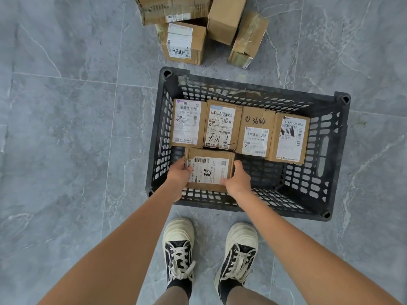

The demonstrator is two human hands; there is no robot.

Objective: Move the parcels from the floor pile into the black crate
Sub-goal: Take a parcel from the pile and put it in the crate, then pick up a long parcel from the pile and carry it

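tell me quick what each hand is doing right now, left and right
Left hand: closed on the left edge of the parcel, inside the black crate.
Right hand: closed on the same parcel's right edge.

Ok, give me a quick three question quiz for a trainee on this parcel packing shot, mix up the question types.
1. True or false: the black crate already has a row of four parcels along its far side.
2. Multiple choice: the parcel being lowered in is held by A) the left hand only, B) the right hand only, C) both hands.
3. Short answer: where does the floor pile lie relative to the crate?

Key
1. True.
2. C: the left hand grips its left edge, the right hand its right edge.
3. Beyond the crate's far side, on the grey tile floor.
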